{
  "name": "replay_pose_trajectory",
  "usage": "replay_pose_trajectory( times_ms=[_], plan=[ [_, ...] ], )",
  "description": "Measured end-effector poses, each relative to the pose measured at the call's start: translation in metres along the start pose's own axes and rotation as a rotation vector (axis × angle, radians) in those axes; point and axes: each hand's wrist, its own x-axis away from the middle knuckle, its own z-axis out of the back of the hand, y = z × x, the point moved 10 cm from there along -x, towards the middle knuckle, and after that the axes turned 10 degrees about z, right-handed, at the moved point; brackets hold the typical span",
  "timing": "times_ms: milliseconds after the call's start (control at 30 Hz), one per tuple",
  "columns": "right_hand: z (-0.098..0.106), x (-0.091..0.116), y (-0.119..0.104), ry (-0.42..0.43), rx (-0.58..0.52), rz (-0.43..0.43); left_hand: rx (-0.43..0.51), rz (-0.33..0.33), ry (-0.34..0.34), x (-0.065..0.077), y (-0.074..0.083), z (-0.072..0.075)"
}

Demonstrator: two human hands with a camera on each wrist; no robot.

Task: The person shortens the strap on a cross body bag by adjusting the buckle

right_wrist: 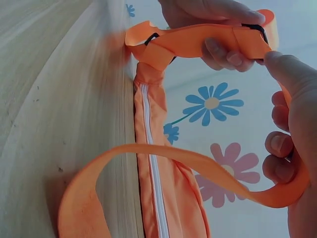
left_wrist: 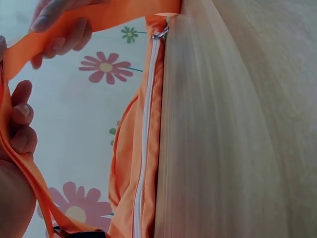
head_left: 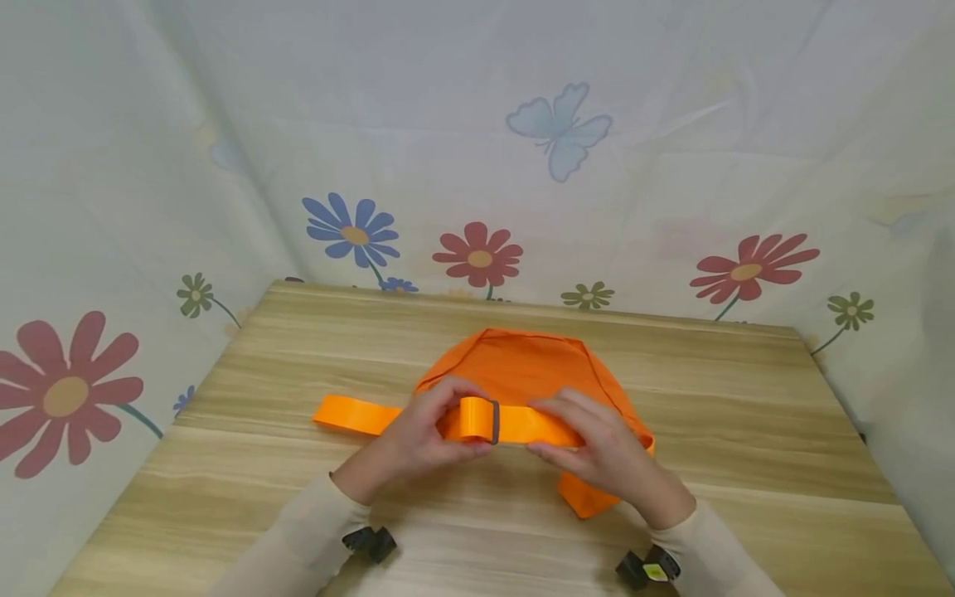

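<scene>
An orange waist bag [head_left: 530, 361] lies on the table, its body just beyond both hands. Above its near side, the orange strap [head_left: 525, 424] is held up, running through a dark slide buckle [head_left: 496, 422]. My left hand [head_left: 418, 431] grips the strap to the left of the buckle, where the webbing makes a small loop. With thumb and fingers, my right hand [head_left: 600, 439] pinches the strap to the buckle's right. A white zipper [left_wrist: 144, 124] runs along the bag's edge. The right wrist view also shows a second black buckle [right_wrist: 151, 38] near the bag's end.
The wood-grain table [head_left: 746, 464] carries the bag. One strap length [head_left: 354, 414] lies out to the left, and another fold [head_left: 585, 496] hangs below the right hand. Behind the table stands a pale cloth backdrop [head_left: 418, 99] with printed flowers and a butterfly.
</scene>
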Motion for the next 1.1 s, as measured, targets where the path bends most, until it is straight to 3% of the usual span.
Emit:
replay_pose_trajectory(
  times_ms=[167,333,600,867,1100],
  plan=[
    [-0.005,-0.004,-0.002,-0.017,-0.010,0.008,-0.079,-0.077,0.020,-0.001,0.007,-0.001],
    [-0.009,-0.007,-0.005,-0.018,-0.023,0.025,-0.169,-0.111,0.026,-0.003,0.010,-0.004],
    [-0.013,-0.011,-0.010,-0.007,-0.018,0.042,-0.208,-0.072,-0.008,-0.005,0.012,-0.008],
    [-0.016,-0.009,-0.009,-0.010,-0.037,0.031,-0.234,-0.091,-0.074,-0.009,0.016,-0.013],
    [-0.015,-0.007,-0.004,0.002,-0.068,-0.014,-0.350,-0.052,-0.111,-0.008,0.014,-0.011]
  ],
)
